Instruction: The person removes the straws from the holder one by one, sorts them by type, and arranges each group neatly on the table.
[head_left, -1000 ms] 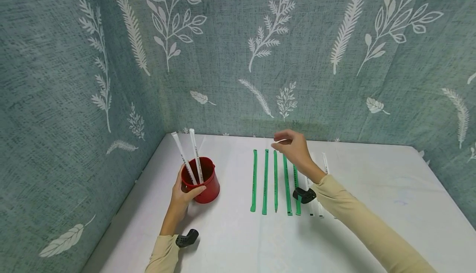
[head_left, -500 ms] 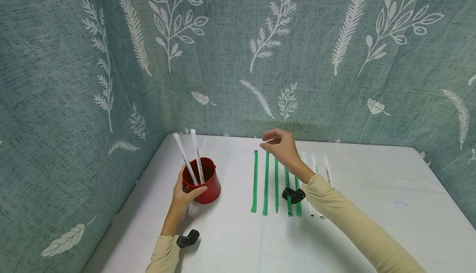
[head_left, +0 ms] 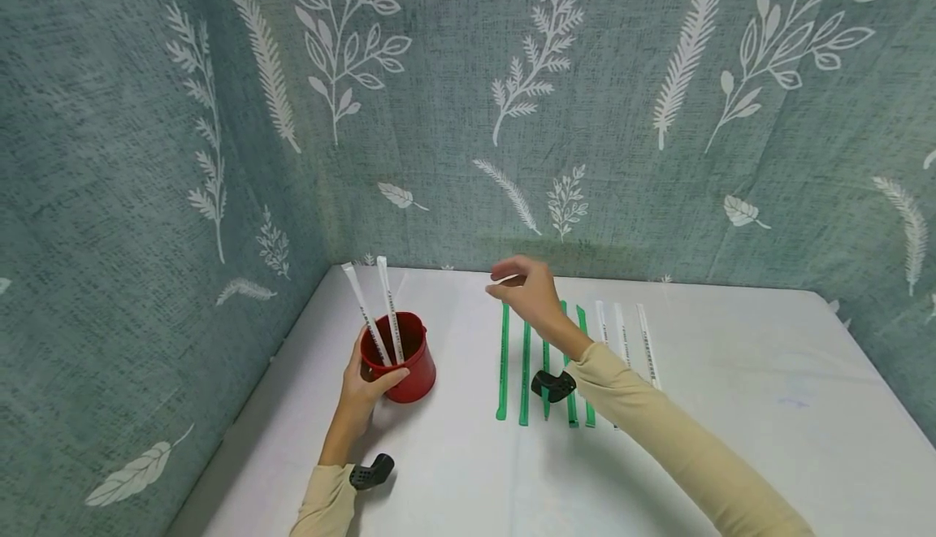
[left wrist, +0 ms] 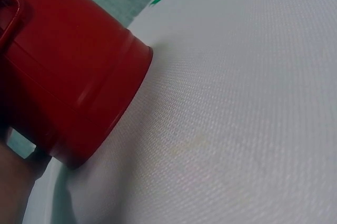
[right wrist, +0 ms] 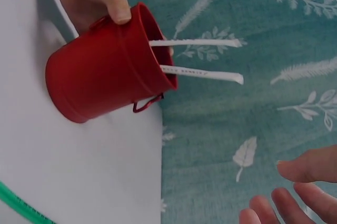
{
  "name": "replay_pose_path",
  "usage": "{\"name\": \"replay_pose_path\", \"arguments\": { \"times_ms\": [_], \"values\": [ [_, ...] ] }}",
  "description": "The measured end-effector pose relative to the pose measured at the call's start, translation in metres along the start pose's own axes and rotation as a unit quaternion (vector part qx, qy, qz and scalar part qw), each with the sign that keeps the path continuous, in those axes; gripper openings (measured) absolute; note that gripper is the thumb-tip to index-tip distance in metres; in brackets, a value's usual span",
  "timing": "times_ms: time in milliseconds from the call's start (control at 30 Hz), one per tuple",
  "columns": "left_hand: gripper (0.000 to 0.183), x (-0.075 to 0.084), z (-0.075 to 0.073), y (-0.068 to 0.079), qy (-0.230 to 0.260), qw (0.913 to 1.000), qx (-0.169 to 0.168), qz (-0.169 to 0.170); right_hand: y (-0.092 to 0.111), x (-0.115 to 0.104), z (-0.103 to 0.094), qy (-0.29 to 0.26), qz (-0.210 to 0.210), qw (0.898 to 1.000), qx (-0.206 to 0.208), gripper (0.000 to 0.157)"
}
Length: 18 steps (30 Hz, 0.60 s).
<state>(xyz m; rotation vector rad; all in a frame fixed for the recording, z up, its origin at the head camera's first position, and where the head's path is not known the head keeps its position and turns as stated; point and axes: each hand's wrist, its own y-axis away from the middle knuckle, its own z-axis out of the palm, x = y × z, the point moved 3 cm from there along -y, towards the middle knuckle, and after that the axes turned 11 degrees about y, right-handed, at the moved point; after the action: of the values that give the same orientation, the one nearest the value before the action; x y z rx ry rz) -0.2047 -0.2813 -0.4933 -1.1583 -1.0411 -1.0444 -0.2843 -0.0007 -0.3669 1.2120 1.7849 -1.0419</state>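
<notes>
My left hand [head_left: 360, 391] grips a small red metal bucket [head_left: 413, 378] by its side, thumb at the rim. Two white paper-wrapped straws [right wrist: 205, 72] lean out of the bucket's mouth. In the left wrist view the bucket [left wrist: 79, 71] stands on the white surface, slightly tilted in frame. My right hand [head_left: 532, 297] hovers above the far ends of a row of green sleeve-like sticks [head_left: 503, 366], thumb and fingers loosely bent and apart. Nothing shows between its fingers [right wrist: 287, 205] in the right wrist view. One green stick [head_left: 546, 413] has a pointed near end.
More white wrapped straws [head_left: 647, 342] lie right of the green ones, partly covered by my right sleeve [head_left: 658, 431]. A white-covered table [head_left: 768, 391] carries everything. Patterned green-blue cloth [head_left: 439, 114] hangs behind and on the left.
My right hand has moved steadily left above the green sticks, uncovering white straws on the right. The left hand and the bucket have stayed in place.
</notes>
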Motion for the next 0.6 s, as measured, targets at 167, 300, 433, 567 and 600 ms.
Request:
{"name": "replay_pose_path", "arguments": {
  "times_ms": [167,300,433,567,600],
  "values": [
    [0.089,0.000,0.001,0.000,0.005,0.9999,-0.008,-0.005,-0.002,-0.005,0.009,-0.013,-0.003,1.000,-0.005,0.026],
    [0.090,0.005,0.003,0.001,0.009,0.9999,-0.007,-0.010,-0.005,-0.008,0.018,-0.017,0.001,1.000,-0.010,0.027],
    [0.090,0.019,0.008,0.006,0.004,0.9999,-0.006,-0.012,-0.008,-0.012,0.027,-0.024,0.004,1.000,-0.016,0.026],
    [0.089,0.029,0.013,0.009,-0.003,0.9999,-0.010,-0.012,-0.010,-0.016,0.036,-0.032,-0.003,0.999,-0.020,0.026],
    [0.089,0.030,0.013,0.008,-0.003,0.9999,-0.012,-0.012,-0.011,-0.017,0.038,-0.034,-0.005,0.999,-0.021,0.027]
  ]
}}
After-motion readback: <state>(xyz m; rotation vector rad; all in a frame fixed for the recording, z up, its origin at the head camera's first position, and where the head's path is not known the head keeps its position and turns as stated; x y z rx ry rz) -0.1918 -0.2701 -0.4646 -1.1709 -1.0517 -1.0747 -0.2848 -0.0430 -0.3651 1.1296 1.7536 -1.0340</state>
